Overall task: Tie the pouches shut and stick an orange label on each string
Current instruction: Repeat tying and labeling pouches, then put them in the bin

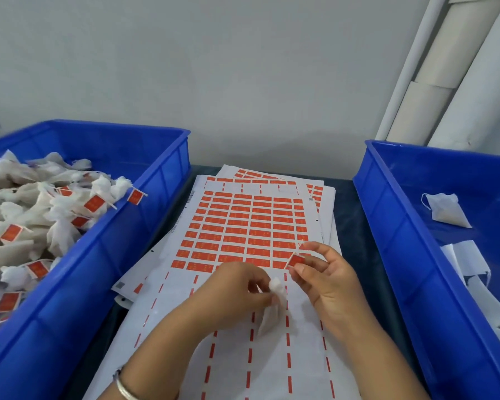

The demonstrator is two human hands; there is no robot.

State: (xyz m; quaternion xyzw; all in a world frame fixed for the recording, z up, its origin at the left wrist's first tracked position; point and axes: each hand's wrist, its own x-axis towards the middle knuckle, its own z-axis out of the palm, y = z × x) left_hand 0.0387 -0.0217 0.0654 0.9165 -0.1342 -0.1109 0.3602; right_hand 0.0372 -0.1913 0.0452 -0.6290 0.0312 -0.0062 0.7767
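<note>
- Above the label sheet (251,226) spread on the dark worktop (355,226), a person's left hand (237,290) pinches the gathered neck of a white pouch (272,310), its body hanging down over the sheet's stripped lower rows.
- The right hand (329,272), just right of the pouch, pinches an orange label (296,259) between thumb and fingers (318,246); a thin string (300,243) rises from the label's top edge.
- More sheets lie fanned beneath the label sheet.
- Left of the sheet, a blue bin (145,215) is heaped with tied pouches (41,215) carrying orange tags.
- Right of the sheet, a second blue bin (387,215) holds one flat, untied pouch (448,210) and strips of white fabric (468,261).
- A silver bangle (124,388) circles the left wrist.
</note>
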